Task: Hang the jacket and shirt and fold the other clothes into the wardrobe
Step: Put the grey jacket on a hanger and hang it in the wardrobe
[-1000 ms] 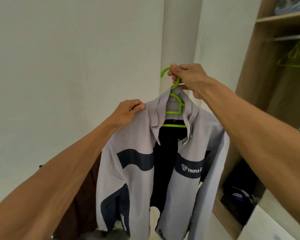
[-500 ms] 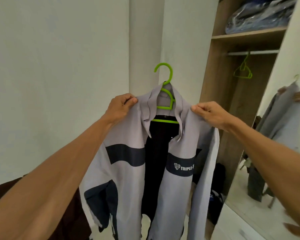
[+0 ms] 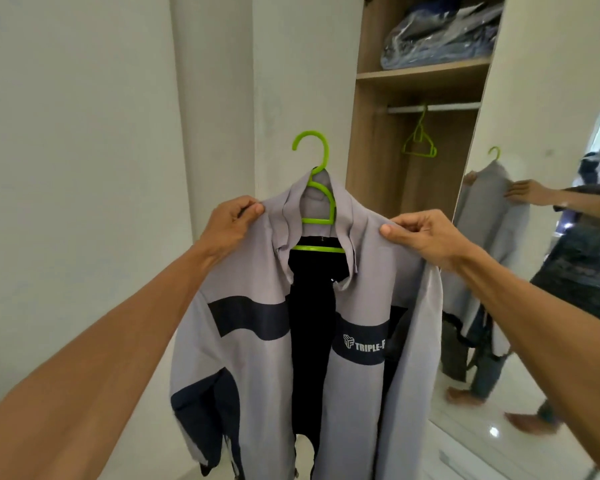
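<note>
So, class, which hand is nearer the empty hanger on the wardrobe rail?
Right. The right hand pinches a jacket shoulder below the empty hanger; the left hand pinches the other, farther left.

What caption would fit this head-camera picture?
Left hand and right hand pinch the shoulders of a jacket on a hanger beside the wardrobe.

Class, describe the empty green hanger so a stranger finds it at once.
Look inside the open wooden wardrobe, below its shelf, at the metal rail. The empty hanger dangles from it. Unlike the green hanger in the grey jacket, it carries nothing.
</note>
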